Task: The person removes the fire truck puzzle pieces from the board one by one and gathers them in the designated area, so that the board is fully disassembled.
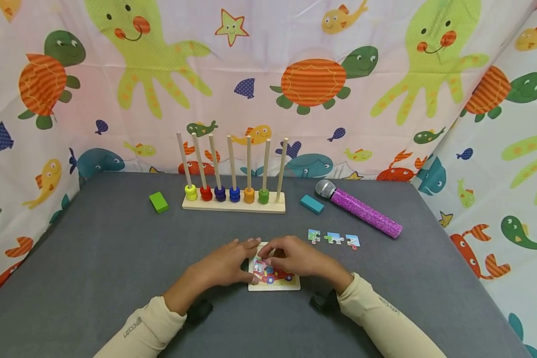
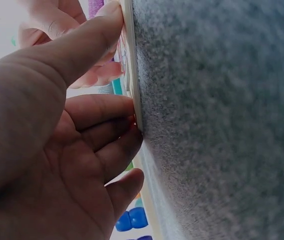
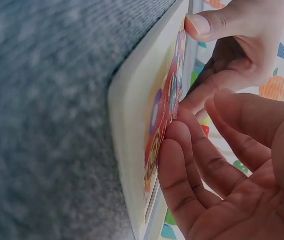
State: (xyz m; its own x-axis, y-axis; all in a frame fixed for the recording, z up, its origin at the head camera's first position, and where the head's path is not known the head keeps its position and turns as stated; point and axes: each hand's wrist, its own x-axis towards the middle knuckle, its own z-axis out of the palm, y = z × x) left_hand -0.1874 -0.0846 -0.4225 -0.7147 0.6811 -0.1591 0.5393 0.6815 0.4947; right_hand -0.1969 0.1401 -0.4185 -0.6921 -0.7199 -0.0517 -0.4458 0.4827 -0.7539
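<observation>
Grey felt table [image 1: 116, 258] was set before sea-creature curtains. Between both hands a puzzle board [image 1: 291, 285] lay flat. The left hand [image 1: 225, 262], fingers nearly straight, was pressed against the board's left edge. The right hand [image 1: 295, 257], fingers bent, was pressed down on a puzzle piece [image 1: 265, 269] in the board. Beyond the right hand lay three loose pieces [image 1: 333, 238], a purple microphone [image 1: 362, 209] and a ring-stacking rack [image 1: 233, 196].

Your right hand [image 3: 232, 170] presses fingertips [image 3: 174, 150] onto the cream-framed wooden puzzle board [image 3: 142, 135] with colourful pieces; your left hand [image 3: 237, 45] touches its far edge.
</observation>
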